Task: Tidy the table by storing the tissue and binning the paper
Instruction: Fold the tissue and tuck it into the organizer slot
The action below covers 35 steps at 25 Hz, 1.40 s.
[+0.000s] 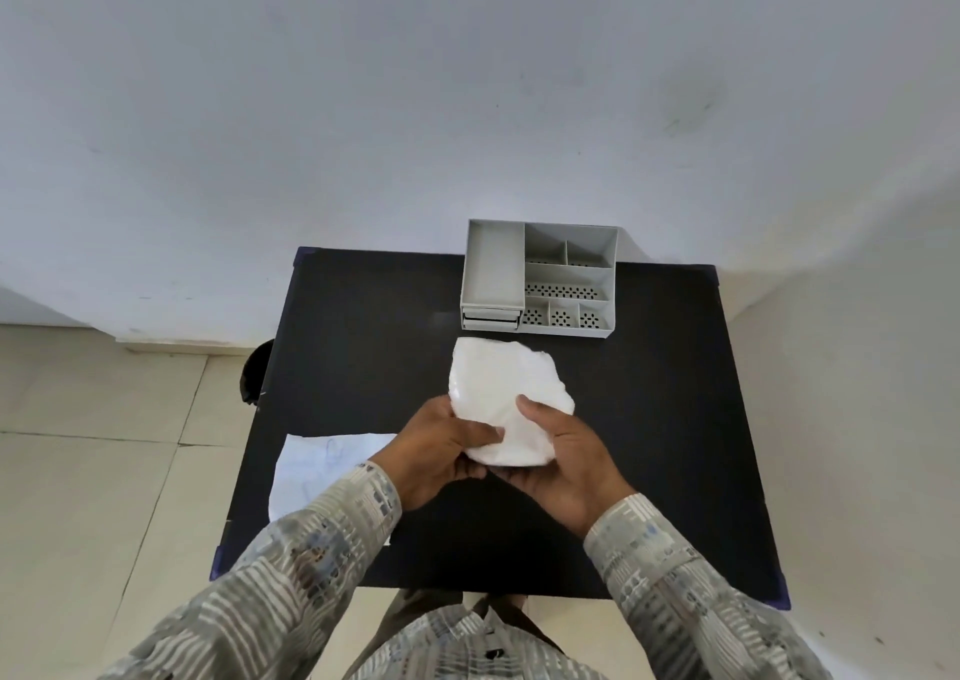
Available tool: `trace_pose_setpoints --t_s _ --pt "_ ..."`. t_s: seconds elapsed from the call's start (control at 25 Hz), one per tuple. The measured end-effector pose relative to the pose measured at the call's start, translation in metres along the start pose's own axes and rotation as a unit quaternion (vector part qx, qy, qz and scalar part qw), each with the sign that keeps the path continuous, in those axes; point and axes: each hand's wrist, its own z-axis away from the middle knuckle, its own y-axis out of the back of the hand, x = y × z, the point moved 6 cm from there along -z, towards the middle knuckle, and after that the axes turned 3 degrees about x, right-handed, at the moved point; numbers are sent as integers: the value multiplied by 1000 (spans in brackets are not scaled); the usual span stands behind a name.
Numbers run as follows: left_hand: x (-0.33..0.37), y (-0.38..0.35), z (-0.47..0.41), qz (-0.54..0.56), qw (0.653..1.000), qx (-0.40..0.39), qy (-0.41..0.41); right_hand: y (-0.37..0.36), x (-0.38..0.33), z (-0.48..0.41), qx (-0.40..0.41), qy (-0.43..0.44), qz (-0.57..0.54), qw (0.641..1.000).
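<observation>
Here, closest to the camera, a person in a grey and white patterned shirt point(467, 643) is standing at the near edge of a black table point(649, 445), with both sleeves reaching forward over it. The left hand point(441, 453) and the right hand point(563, 464) are meeting just above the middle of the table, and together they are gripping a white tissue point(506, 404). The left thumb is pressing down on the tissue's near left part, with the other left fingers curled beneath it. The right hand is cupping the tissue from below while its thumb is lying across the top, so each hand is pinching the tissue between thumb and fingers. The tissue is fanning out away from the person in a rounded, crumpled shape. To the left, a white sheet of paper point(324, 464) with faint blue marks is lying flat at the table's left edge, partly hidden under the left sleeve. Farther back, a grey desk organiser point(540, 277) with several open compartments is sitting at the table's far edge, just beyond the tissue. A dark bin point(255, 370) is peeking out on the floor beside the table's left side.
</observation>
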Motion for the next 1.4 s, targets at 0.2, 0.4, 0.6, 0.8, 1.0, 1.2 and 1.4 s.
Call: trace_pose_setpoints --t_s 0.2,0.4,0.6,0.8,1.0,1.2,1.4 --pt "12 4 -7 -170 984 30 -33 -5 -9 -20 115 101 173 973" --pt "20 10 -21 -71 994 64 -56 0 0 -25 61 65 -12 996" --pt "25 4 -40 -112 992 46 -29 5 2 -29 76 34 33 996" --pt "32 32 -119 106 983 132 76 13 -8 -33 143 42 -8 989" --pt "48 29 -187 191 963 160 103 23 -13 -38 173 45 9 984" --pt "50 24 -207 190 960 181 95 38 -11 -36 186 45 11 982" --pt "22 27 -193 161 961 199 105 51 -7 -29 186 46 15 981"
